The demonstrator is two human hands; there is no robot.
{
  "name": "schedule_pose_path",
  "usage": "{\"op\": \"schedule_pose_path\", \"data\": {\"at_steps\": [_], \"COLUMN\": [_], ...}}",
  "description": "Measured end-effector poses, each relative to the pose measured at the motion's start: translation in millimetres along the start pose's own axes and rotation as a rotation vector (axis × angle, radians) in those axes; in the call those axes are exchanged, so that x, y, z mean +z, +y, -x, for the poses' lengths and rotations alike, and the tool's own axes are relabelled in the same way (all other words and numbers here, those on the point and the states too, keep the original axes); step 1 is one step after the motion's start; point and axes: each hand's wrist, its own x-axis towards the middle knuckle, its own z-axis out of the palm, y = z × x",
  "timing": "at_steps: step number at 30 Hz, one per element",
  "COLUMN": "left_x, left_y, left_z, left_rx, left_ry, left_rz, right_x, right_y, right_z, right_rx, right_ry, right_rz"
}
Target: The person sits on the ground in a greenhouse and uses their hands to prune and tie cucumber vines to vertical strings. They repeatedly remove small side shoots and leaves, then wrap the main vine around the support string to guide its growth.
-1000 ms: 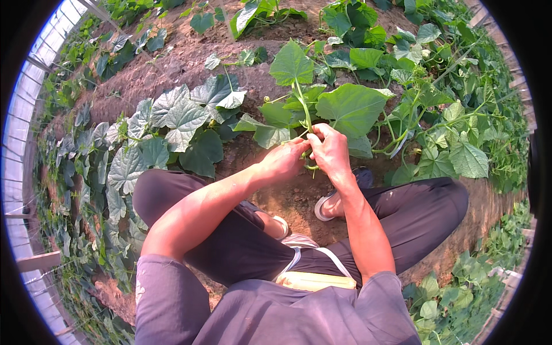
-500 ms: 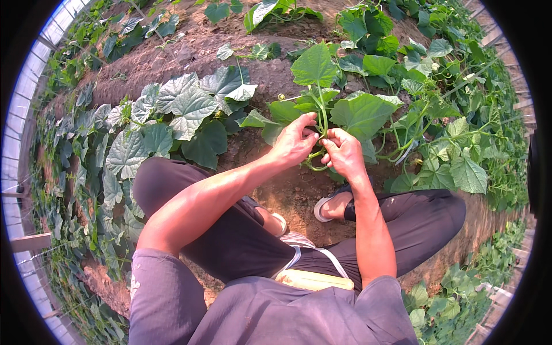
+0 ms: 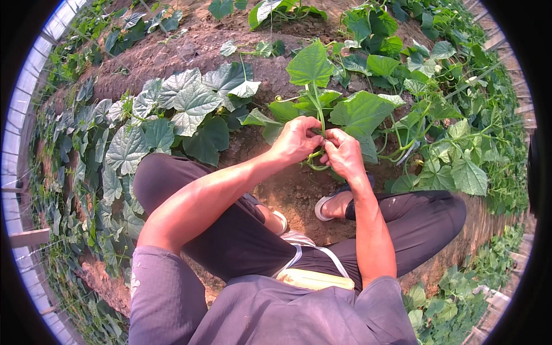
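Above the soil between my feet, both hands meet at one green vine stem point(image 3: 317, 104) that carries broad leaves. My left hand point(image 3: 295, 140) is closed round the stem from the left, fingers curled. From the right, my right hand point(image 3: 344, 153) pinches the stem just below, thumb and forefinger together. A large leaf point(image 3: 310, 64) stands upright above my hands, and another wide leaf point(image 3: 362, 117) spreads to the right. Under the fingers a curved length of stem point(image 3: 316, 167) hangs in a loop. My fingertips hide the exact spot that they grip.
Bare soil point(image 3: 270, 77) runs ahead of me. Broad-leaved plants point(image 3: 187, 103) crowd the left, and tangled vines point(image 3: 448, 144) fill the right. A yellow object with white straps point(image 3: 315, 279) rests at my lap. A wooden board end point(image 3: 30, 238) juts in at the far left.
My left hand's fingers have curled further over the stem. The upright leaf has tilted slightly left. My right hand stays nearly in place.
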Motion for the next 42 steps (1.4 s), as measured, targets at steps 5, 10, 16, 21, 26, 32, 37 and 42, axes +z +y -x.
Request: {"op": "schedule_pose_path", "data": {"at_steps": [5, 10, 16, 21, 26, 32, 37, 42], "left_x": [-6.2, 0.0, -5.4, -39.7, -47.0, -21.8, -21.8, -15.7], "left_y": [20.5, 17.2, 19.6, 16.7, 51.7, 24.5, -0.1, 20.8], "left_z": [6.1, 7.5, 4.4, -21.7, -8.2, -3.5, 0.5, 1.1], "left_rx": [0.009, 0.184, 0.315, 0.213, -0.367, -0.289, -0.252, -0.335], "left_ry": [0.035, 0.078, -0.041, 0.258, -0.328, 0.016, 0.147, 0.080], "left_rz": [-0.272, -0.636, -0.776, -0.847, -0.708, -0.237, 0.128, 0.057], "right_x": [5.9, 13.0, 13.3, 10.0, 8.9, 21.2, 20.7, 1.3], "right_y": [-7.2, -11.9, -8.5, -2.4, -1.2, 1.9, -38.7, -23.0], "right_z": [4.3, 6.7, 7.4, 9.5, 12.1, 18.5, 17.1, -8.9], "right_rx": [0.013, 0.047, 0.035, 0.085, 0.060, -0.156, -0.463, -0.309], "right_ry": [0.047, 0.059, 0.066, 0.075, 0.079, -0.037, 0.261, 0.059], "right_rz": [0.026, 0.063, 0.047, 0.177, 0.006, 0.238, 0.058, 0.103]}}
